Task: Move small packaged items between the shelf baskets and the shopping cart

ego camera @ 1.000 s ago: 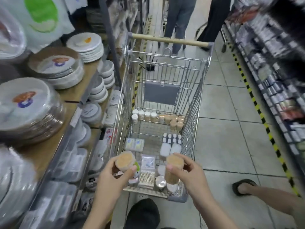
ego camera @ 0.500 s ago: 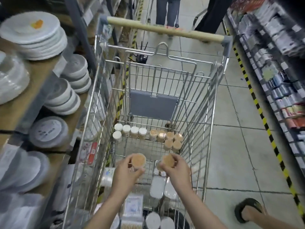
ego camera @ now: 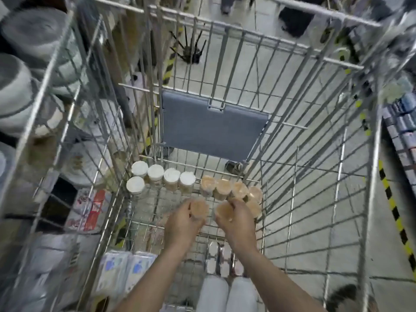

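The shopping cart (ego camera: pixel 281 104) was bare metal wire with a dull silvery sheen, and its fold-down flap (ego camera: pixel 211 127) looked like matt grey plastic. The white-lidded jars (ego camera: pixel 155 174) had smooth, matt plastic caps over clear sides; the tan jars (ego camera: pixel 225 188) beside them looked like clear, slightly glossy plastic. Flat packets (ego camera: pixel 126 273) near the cart's front were wrapped in shiny film. The floor (ego camera: pixel 315 199) was of smooth, pale tiles with a faint gloss.

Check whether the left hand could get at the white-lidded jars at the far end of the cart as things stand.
Probably not yet: the left hand already holds a tan-lidded jar. The path to the white-lidded jars looks open.
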`<action>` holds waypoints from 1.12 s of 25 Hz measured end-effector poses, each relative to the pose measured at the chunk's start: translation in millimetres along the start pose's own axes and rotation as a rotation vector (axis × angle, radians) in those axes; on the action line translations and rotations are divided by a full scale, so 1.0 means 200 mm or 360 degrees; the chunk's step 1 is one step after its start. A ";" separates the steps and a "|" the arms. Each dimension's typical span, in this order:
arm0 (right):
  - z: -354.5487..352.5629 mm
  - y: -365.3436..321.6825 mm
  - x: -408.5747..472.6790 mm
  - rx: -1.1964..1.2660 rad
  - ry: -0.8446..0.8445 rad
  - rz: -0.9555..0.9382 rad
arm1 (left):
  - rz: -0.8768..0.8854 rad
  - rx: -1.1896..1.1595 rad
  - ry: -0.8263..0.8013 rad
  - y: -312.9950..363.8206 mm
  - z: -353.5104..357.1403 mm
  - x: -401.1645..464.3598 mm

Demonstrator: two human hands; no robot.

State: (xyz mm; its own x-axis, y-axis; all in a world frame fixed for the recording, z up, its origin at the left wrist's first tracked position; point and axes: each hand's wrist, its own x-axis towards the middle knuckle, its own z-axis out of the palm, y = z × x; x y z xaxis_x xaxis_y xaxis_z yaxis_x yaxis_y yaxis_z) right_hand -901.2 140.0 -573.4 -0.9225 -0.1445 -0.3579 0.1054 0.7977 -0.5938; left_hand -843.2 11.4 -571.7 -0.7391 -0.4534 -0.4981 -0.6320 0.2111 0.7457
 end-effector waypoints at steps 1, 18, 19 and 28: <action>0.03 0.00 0.03 -0.0110 0.0041 -0.0061 | 0.0027 0.0039 0.0023 -0.01 0.03 0.04; 0.23 0.17 0.22 -0.0857 0.0508 -0.0354 | -0.0039 0.0218 0.0012 -0.08 0.22 0.32; 0.22 0.18 0.21 -0.0830 0.0469 -0.0353 | -0.0035 0.0192 0.0003 -0.08 0.21 0.32; 0.07 0.04 0.01 -0.0750 0.0263 -0.0264 | -0.0041 0.0339 -0.0120 -0.12 -0.04 0.08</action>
State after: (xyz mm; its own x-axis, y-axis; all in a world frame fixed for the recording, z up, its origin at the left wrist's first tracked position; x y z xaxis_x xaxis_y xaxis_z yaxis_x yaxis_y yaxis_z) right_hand -896.9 137.6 -589.2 -0.9629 -0.2274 -0.1456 -0.1904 0.9542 -0.2309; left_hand -838.8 -7.6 -594.9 -0.7325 -0.3965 -0.5534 -0.6798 0.3820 0.6261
